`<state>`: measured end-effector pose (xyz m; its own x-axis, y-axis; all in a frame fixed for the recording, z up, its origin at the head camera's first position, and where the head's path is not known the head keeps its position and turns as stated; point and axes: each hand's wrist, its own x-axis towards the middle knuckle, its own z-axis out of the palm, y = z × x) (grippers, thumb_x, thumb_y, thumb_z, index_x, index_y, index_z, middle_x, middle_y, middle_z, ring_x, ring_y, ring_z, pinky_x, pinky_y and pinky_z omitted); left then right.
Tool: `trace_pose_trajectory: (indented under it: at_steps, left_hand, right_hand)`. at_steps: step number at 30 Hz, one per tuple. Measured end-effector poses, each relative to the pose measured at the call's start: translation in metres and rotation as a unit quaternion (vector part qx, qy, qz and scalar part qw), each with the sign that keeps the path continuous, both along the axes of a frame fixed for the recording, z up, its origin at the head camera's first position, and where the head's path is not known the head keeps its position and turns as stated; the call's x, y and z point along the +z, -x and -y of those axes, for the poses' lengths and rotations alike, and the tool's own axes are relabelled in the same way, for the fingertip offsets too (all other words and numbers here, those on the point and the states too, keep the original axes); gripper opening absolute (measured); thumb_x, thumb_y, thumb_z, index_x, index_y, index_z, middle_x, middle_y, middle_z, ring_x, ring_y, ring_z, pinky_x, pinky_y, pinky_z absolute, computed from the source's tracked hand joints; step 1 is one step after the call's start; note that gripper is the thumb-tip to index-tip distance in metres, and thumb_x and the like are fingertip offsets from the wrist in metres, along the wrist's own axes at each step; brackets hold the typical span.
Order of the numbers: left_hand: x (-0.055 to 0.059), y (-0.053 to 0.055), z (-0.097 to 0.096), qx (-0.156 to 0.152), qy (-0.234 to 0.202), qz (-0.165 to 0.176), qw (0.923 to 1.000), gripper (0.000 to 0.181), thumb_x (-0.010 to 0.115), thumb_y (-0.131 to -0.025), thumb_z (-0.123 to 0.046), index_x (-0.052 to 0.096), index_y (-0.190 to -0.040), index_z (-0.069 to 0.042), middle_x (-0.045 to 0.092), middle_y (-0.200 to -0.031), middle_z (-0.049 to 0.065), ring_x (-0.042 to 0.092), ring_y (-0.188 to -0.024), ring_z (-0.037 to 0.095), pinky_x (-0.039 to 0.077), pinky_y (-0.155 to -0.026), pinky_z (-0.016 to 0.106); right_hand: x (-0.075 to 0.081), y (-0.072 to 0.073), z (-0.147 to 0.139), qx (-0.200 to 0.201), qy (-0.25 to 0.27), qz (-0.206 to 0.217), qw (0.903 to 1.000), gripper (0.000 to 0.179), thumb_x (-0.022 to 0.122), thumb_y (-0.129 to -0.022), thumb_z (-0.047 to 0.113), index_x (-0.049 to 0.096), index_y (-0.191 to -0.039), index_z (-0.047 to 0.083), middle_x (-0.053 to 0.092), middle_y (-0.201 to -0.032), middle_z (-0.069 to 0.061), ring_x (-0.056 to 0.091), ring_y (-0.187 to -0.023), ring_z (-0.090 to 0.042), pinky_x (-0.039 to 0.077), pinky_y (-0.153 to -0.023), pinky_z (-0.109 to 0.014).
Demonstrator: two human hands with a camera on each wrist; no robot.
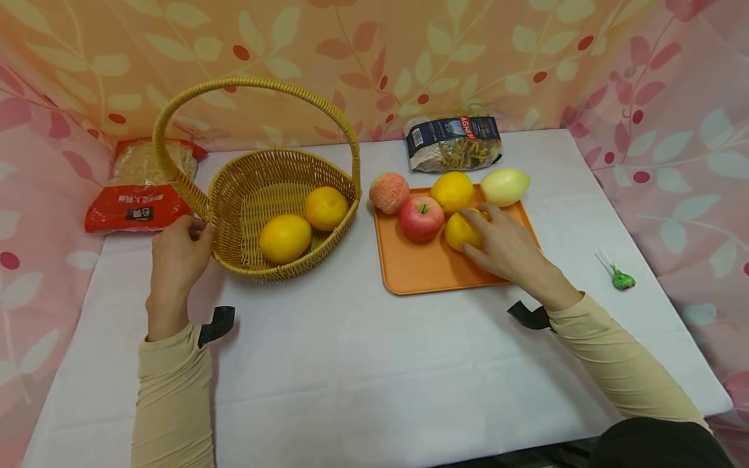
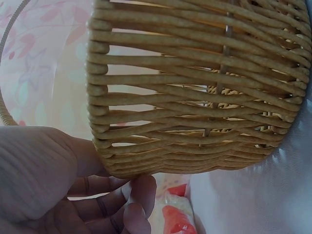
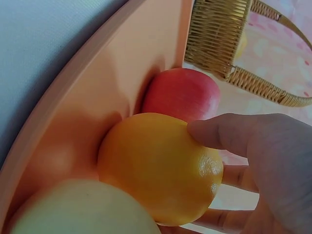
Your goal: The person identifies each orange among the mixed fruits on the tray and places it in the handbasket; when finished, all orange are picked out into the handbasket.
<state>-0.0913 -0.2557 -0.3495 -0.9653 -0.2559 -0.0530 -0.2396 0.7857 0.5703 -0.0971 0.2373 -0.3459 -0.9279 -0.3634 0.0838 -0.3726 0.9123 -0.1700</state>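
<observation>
On the orange tray, my right hand grips a round yellow-orange orange, thumb on one side and fingers round the other. A red apple lies beside it, with a peach, another yellow fruit and a pale yellow-green oval fruit around them. To the left, my left hand pinches the rim of the wicker basket, near the foot of its tall handle. Inside the basket are two yellow fruits, an oval one and a rounder one.
Behind the basket's left side lies a red bag of dry food. A dark-labelled pasta bag lies behind the tray. Toward the table's right edge is a small green-wrapped item with a pale stem. Flowered cloth hangs around the white table.
</observation>
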Motion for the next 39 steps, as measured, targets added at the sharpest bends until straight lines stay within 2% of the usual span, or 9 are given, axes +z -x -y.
trace_pose_trajectory:
  at_steps: [9, 15, 19, 25, 31, 35, 39]
  left_hand:
    - [0.000, -0.001, 0.000, 0.000, -0.001, -0.004, 1.0000, 0.042, 0.046, -0.100, -0.027, 0.058, -0.118, 0.009, 0.063, -0.101, 0.029, 0.057, -0.079, 0.033, 0.042, -0.053, 0.018]
    - [0.000, -0.001, 0.000, -0.002, -0.002, -0.009, 1.0000, 0.042, 0.046, -0.100, -0.027, 0.058, -0.118, 0.009, 0.063, -0.101, 0.029, 0.057, -0.080, 0.034, 0.041, -0.053, 0.017]
    - [0.000, -0.001, 0.000, -0.001, -0.002, -0.010, 1.0000, 0.042, 0.046, -0.100, -0.027, 0.059, -0.118, 0.009, 0.063, -0.102, 0.030, 0.057, -0.080, 0.033, 0.041, -0.052, 0.017]
    - [0.001, 0.000, -0.001, 0.000, -0.004, -0.003, 1.0000, 0.043, 0.046, -0.101, -0.028, 0.058, -0.119, 0.009, 0.063, -0.102, 0.029, 0.057, -0.080, 0.033, 0.041, -0.053, 0.017]
    - [0.001, 0.000, -0.001, -0.004, 0.000, -0.006, 1.0000, 0.043, 0.046, -0.100, -0.027, 0.058, -0.118, 0.010, 0.063, -0.101, 0.029, 0.057, -0.080, 0.034, 0.041, -0.053, 0.017]
    - [0.000, 0.000, 0.000, -0.005, -0.003, -0.003, 1.0000, 0.044, 0.046, -0.100, -0.028, 0.057, -0.119, 0.010, 0.063, -0.102, 0.030, 0.058, -0.080, 0.034, 0.041, -0.053, 0.017]
    - [0.001, 0.000, 0.000, -0.004, -0.003, -0.001, 1.0000, 0.044, 0.046, -0.101, -0.028, 0.058, -0.119, 0.010, 0.063, -0.102, 0.030, 0.057, -0.079, 0.033, 0.042, -0.053, 0.017]
  right_hand:
    - [0.002, -0.001, 0.000, -0.003, -0.004, -0.006, 1.0000, 0.055, 0.073, -0.084, 0.029, 0.054, -0.133, 0.010, 0.053, -0.116, -0.023, 0.055, -0.096, -0.038, 0.050, -0.075, -0.052]
    - [0.014, -0.004, 0.000, -0.035, -0.003, 0.009, 0.9993, 0.056, 0.069, -0.086, 0.034, 0.053, -0.135, 0.014, 0.052, -0.124, -0.022, 0.055, -0.103, -0.039, 0.051, -0.073, -0.061]
    - [0.022, -0.004, 0.001, -0.044, 0.008, -0.006, 0.9990, 0.056, 0.068, -0.086, 0.034, 0.052, -0.136, 0.014, 0.052, -0.127, -0.023, 0.057, -0.099, -0.042, 0.051, -0.073, -0.062]
    - [0.032, 0.001, 0.010, -0.022, 0.038, -0.067, 0.9968, 0.054, 0.066, -0.085, 0.030, 0.054, -0.135, 0.013, 0.054, -0.125, -0.022, 0.058, -0.096, -0.040, 0.053, -0.072, -0.058]
    - [0.041, 0.004, 0.027, 0.016, 0.082, -0.117, 0.9897, 0.053, 0.068, -0.085, 0.030, 0.055, -0.133, 0.012, 0.056, -0.121, -0.022, 0.058, -0.095, -0.037, 0.052, -0.075, -0.053]
    - [0.048, 0.006, 0.041, 0.043, 0.107, -0.130, 0.9848, 0.054, 0.069, -0.084, 0.030, 0.055, -0.133, 0.011, 0.055, -0.122, -0.022, 0.058, -0.096, -0.035, 0.052, -0.077, -0.049]
    - [0.055, 0.006, 0.057, 0.065, 0.120, -0.125, 0.9828, 0.056, 0.071, -0.085, 0.027, 0.053, -0.136, 0.012, 0.054, -0.124, -0.022, 0.057, -0.098, -0.035, 0.052, -0.083, -0.048]
